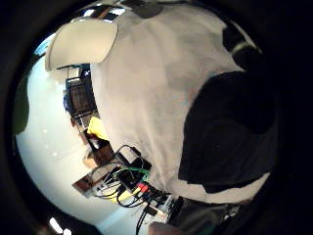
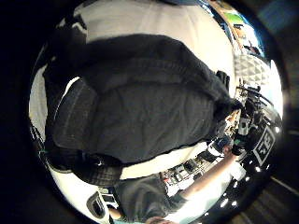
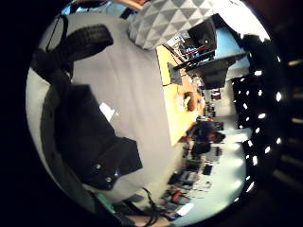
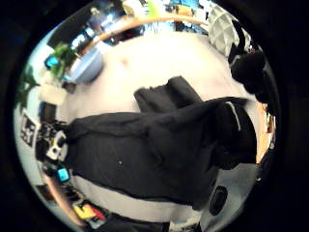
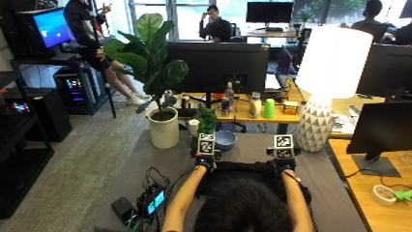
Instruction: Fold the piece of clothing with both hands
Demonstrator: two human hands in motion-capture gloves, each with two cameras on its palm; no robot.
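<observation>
Dark garment (image 5: 248,170) on grey table (image 5: 331,179), both hands (image 5: 205,162) at its far edge

The piece of clothing (image 5: 257,170) is black and plain, lying on a grey tabletop (image 5: 167,154), and both hands, the left hand (image 5: 205,162) and the right hand (image 5: 284,163), wear black gloves. A white lamp shade (image 5: 333,55) sits on a white lamp base (image 5: 315,123) with a faceted diamond pattern. A blue-grey bowl (image 5: 225,139) stands near a white plant pot (image 5: 164,128) holding broad green leaves (image 5: 145,53).
</observation>
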